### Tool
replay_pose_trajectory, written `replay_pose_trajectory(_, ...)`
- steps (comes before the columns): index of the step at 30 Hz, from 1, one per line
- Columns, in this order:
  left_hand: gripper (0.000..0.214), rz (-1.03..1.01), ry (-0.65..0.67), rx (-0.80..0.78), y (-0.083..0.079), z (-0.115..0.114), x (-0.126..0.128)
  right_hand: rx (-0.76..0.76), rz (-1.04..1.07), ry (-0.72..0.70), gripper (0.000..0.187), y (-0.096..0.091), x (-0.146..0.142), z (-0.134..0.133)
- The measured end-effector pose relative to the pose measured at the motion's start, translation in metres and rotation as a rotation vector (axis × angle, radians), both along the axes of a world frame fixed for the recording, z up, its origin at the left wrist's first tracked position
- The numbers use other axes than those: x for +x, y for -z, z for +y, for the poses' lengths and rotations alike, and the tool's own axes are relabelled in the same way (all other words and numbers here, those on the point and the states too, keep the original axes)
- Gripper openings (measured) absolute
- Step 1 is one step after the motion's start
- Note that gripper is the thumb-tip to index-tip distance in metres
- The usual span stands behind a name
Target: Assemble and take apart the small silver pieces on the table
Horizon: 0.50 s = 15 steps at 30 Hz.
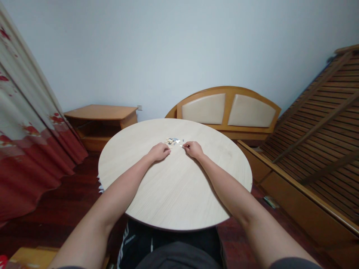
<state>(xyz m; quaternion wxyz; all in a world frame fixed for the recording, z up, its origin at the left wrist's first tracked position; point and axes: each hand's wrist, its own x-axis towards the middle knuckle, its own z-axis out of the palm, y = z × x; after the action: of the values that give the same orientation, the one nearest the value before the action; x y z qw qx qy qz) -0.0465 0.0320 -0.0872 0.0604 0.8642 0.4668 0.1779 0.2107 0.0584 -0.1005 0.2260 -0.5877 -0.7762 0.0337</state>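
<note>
A small heap of tiny pieces [173, 141], grey, blue and tan, lies near the middle of a round pale wooden table [174, 201]. My left hand [159, 152] rests on the table just below and left of the heap, its fingers curled under; what they hold, if anything, is hidden. My right hand [193, 148] sits to the right of the heap with fingertips pinched on a tiny white piece [181, 146]. The two hands are close together, about a hand's width apart.
A low wooden cabinet [102, 119] stands at the back left by a red-and-white flowered curtain [25, 134]. A padded headboard [228, 110] leans on the wall behind the table. A slatted bed frame [316, 142] leans at the right. The floor is dark red.
</note>
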Motion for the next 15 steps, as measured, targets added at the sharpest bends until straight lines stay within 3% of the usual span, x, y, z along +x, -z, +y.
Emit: replay_pose_trajectory(15,0.036,0.009,0.0,-0.007,-0.0026,-0.0025,0.0008,0.007,0.097,0.032,0.027,0.0048,-0.0023,0.0073)
